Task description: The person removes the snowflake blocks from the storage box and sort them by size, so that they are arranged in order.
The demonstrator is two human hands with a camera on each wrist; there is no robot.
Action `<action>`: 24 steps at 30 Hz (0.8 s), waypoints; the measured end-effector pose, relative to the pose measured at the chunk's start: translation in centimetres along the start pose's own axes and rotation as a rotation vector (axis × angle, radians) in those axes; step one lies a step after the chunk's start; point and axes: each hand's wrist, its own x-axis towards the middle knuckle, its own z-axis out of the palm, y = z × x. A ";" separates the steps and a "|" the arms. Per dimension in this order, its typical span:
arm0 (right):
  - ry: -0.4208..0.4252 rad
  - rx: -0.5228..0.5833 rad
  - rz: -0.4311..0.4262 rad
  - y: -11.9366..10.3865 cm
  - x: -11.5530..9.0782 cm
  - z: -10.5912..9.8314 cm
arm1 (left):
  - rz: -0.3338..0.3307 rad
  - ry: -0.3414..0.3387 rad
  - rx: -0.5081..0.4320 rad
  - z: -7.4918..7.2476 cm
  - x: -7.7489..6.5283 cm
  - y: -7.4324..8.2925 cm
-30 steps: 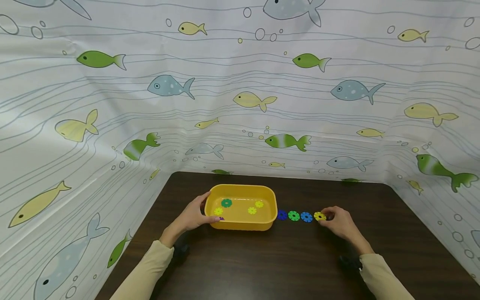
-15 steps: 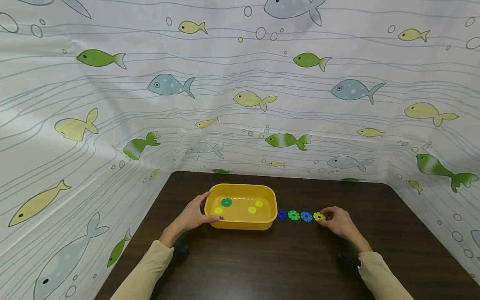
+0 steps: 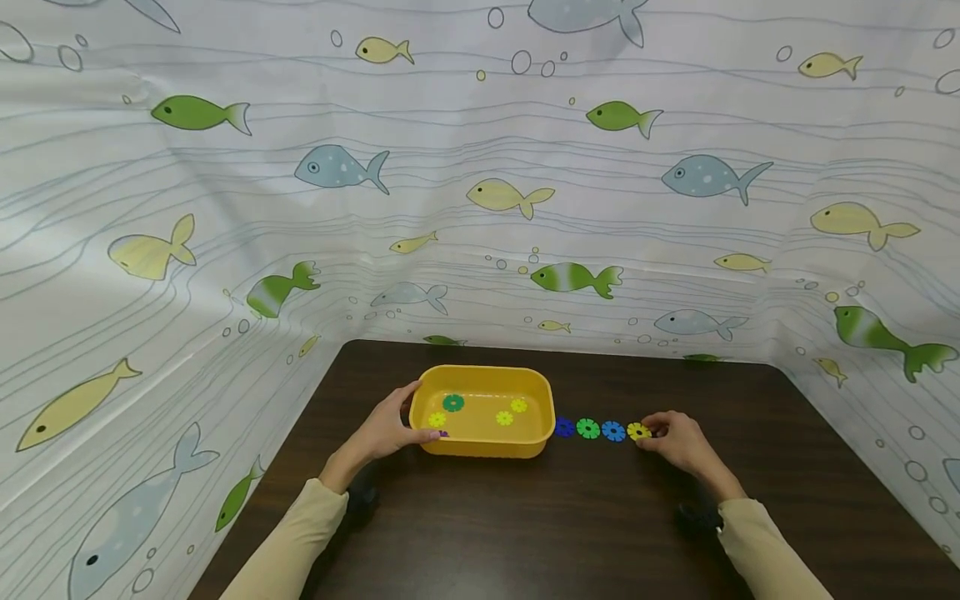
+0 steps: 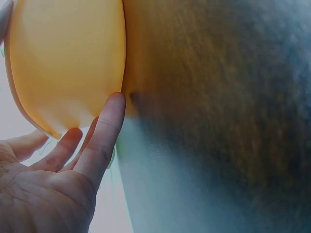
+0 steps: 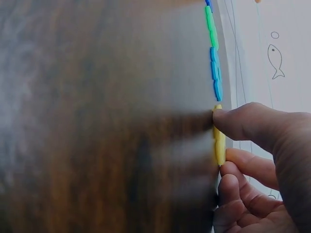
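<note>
At the left end of a yellow plastic tub (image 3: 480, 447), my left hand (image 3: 386, 427) grips it, thumb on the front rim and fingers along the end wall. The left wrist view has fingertips against the tub's outside (image 4: 68, 58). My right hand (image 3: 680, 443) pinches a yellow notched plastic disc (image 3: 638, 431) on the table, right of a row of a dark blue disc (image 3: 564, 427), a green disc (image 3: 588, 429) and a blue disc (image 3: 613, 431). In the right wrist view, thumb and fingers hold the yellow disc (image 5: 219, 141) at its edge, a small gap from the blue one.
Inside the tub lie a dark green disc (image 3: 453, 403), several small yellow discs (image 3: 505, 418) and a purple one (image 3: 443, 434), partly hidden by the front rim. Dark wood table (image 3: 510, 517) extends in front. A fish-print curtain (image 3: 480, 250) surrounds its back and sides.
</note>
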 end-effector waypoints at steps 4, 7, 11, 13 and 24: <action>0.011 0.002 0.002 -0.3 0.1 -0.3 | -0.003 -0.002 0.007 -0.2 0.3 0.1; 0.037 -0.001 0.002 -0.7 0.0 -0.5 | -0.002 -0.002 0.011 -0.3 0.3 0.2; 0.065 0.014 -0.017 -1.8 -0.1 -0.6 | -0.012 -0.001 0.003 -0.3 0.2 0.3; 0.074 0.028 -0.030 -2.5 -0.3 -0.6 | -0.015 -0.001 -0.002 -0.3 0.1 0.2; 0.122 0.076 -0.144 -7.8 -0.4 0.9 | -0.004 -0.009 -0.006 0.0 0.3 -0.4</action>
